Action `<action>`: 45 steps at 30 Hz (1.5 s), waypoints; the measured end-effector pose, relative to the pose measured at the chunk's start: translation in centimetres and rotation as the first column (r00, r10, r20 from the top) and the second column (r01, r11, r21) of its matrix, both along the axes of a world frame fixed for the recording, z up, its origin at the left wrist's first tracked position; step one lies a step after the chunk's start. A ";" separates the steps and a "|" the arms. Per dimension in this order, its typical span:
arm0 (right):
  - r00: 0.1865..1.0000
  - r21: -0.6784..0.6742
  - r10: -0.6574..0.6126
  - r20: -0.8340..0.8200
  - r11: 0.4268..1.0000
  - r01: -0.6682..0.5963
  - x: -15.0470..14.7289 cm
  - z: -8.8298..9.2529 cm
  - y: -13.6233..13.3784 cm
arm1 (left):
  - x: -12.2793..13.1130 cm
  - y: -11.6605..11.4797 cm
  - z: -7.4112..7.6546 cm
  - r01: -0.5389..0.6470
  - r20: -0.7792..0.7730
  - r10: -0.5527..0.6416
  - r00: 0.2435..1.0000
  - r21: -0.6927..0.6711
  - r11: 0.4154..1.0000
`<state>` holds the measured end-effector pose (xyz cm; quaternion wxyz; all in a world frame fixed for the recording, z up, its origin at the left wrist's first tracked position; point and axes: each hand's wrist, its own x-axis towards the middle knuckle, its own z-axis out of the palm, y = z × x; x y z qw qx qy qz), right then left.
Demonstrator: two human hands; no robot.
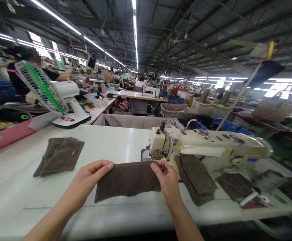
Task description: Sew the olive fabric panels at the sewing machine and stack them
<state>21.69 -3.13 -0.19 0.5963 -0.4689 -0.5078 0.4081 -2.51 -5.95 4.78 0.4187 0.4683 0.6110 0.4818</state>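
Note:
A dark olive-brown fabric piece (129, 179) is stretched between my two hands above the pale table, in front of the sewing machine. My left hand (94, 172) pinches its upper left corner between thumb and fingers. At the upper right corner my right hand (166, 174) grips the same piece, and a small dark tool, too small to name, shows among those fingers. Just beyond the cloth is the head of the cream sewing machine (161, 142). A stack of similar fabric pieces (197, 177) lies right of my right hand, and a smaller pile (60, 155) lies to the left.
A white fan (68, 97) with a green stripe stands at the back left. A cloth-lined bin (138, 121) sits behind the table. Toward the right edge are a thread spool (269, 180) and another fabric piece (233, 185). A co-worker (22, 73) is at the far left.

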 end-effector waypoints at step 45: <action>0.894 -0.236 0.350 -0.282 0.877 -0.418 -3.6 0.4 -1.0 | 5.1 0.6 -4.8 0.347 0.937 0.182 0.299 -0.284 0.894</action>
